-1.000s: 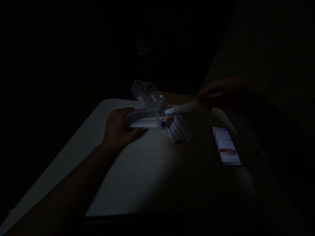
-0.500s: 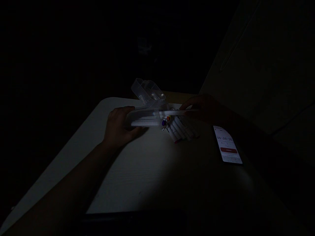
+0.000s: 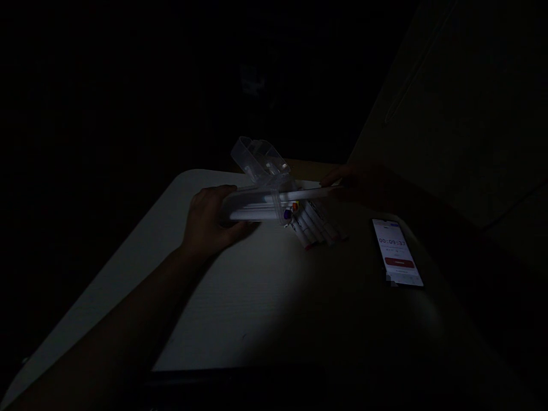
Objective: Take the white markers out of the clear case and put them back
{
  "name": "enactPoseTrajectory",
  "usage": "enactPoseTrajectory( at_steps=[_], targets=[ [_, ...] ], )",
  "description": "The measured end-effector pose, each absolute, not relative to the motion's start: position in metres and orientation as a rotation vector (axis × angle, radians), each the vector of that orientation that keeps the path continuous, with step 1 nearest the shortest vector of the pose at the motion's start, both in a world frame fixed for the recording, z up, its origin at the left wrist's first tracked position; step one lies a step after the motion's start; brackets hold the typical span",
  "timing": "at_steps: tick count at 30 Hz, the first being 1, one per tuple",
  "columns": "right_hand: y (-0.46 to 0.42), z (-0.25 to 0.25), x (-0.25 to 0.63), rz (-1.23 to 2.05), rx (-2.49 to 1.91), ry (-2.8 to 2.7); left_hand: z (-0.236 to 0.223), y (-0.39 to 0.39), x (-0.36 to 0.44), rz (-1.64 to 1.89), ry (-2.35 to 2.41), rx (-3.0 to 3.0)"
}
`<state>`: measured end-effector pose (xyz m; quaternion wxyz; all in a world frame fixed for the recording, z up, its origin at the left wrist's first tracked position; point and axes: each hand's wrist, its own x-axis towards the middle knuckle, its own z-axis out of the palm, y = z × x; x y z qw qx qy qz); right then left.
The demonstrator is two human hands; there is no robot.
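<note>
My left hand [image 3: 208, 220] is wrapped round a clear plastic marker case [image 3: 250, 200], which lies on its side with its opening to the right. Its hinged lid [image 3: 259, 157] stands open above. Several white markers lie inside, with a purple end [image 3: 287, 214] and an orange-yellow end [image 3: 295, 206] at the mouth. In dim light, my right hand [image 3: 359, 180] grips a white marker [image 3: 306, 194] whose far part is within the case mouth. Below it, several loose markers [image 3: 315, 225] lie side by side on the table.
A lit phone [image 3: 397, 251] showing a running timer lies on the table [image 3: 222, 302] to the right. A dark object [image 3: 231, 382] runs along the near edge. The wall [image 3: 462, 114] rises at the right, and most of the surroundings are too dark to make out.
My right hand has shifted slightly right, its fingers farther from the case mouth along the white marker. The left hand still holds the case. The phone's timer has advanced one second.
</note>
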<state>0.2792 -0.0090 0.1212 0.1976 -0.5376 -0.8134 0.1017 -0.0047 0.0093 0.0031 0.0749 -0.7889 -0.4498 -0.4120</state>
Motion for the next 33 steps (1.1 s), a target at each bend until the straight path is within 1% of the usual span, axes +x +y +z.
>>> enactPoseTrajectory(
  at_steps=[4, 17, 22, 28, 33],
  targets=[
    [-0.011, 0.126, 0.281, 0.278, -1.59, -2.229, 0.004, 0.008, -0.005, -1.236, -1.37, -2.375],
    [-0.01, 0.12, 0.275, 0.344, -1.509, -2.369, 0.005, 0.008, -0.005, -1.209, -1.359, -2.399],
    [-0.01, 0.117, 0.269, 0.413, -1.546, -2.344, 0.005, 0.007, -0.004, -1.215, -1.378, -2.401],
    [-0.009, 0.113, 0.267, 0.418, -1.554, -2.321, 0.005, 0.007, -0.004, -1.239, -1.372, -2.396],
    [-0.007, 0.11, 0.269, 0.454, -1.493, -2.28, 0.005, 0.008, -0.004, -1.247, -1.348, -2.394]
  ],
)
